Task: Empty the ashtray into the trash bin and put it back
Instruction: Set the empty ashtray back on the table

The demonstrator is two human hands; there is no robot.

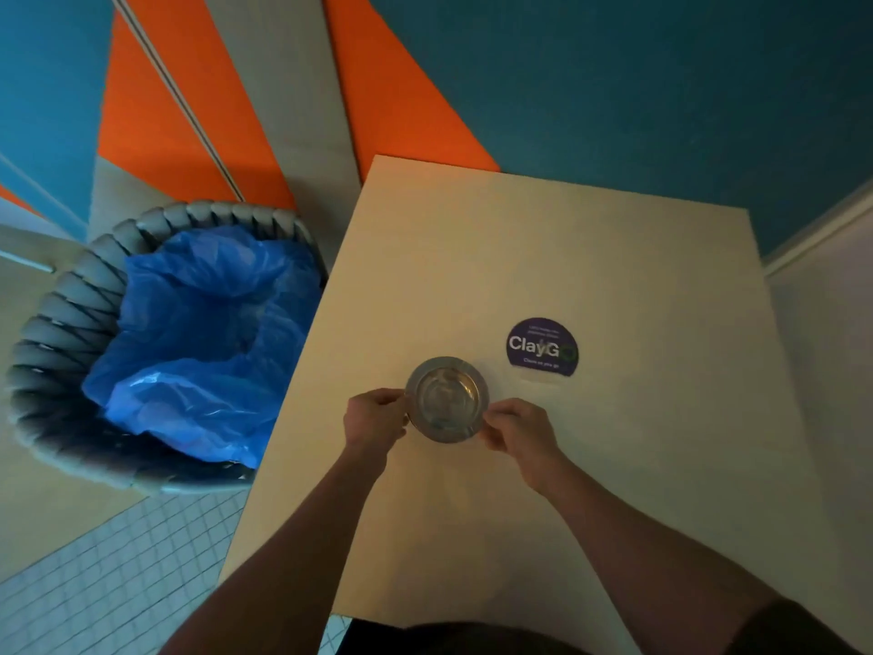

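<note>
Head view, looking down. A round metal ashtray (pixel 447 399) sits over the pale tabletop (pixel 590 257), near the middle of its near half, gripped from both sides — the left hand (pixel 374 418) pinches its left rim, the right hand (pixel 516 425) its right rim, fingers curled closed on the metal. Whether the ashtray rests on the surface or is slightly raised cannot be told; its contents are too blurred to read. Just beyond and to the right lies a round dark sticker (pixel 543 346) with white lettering, apart from the ashtray. To the left of the table, on the floor, stands a woven grey trash bin (pixel 56 323) lined with a blue plastic bag (pixel 203 333) — its mouth open upward.
</note>
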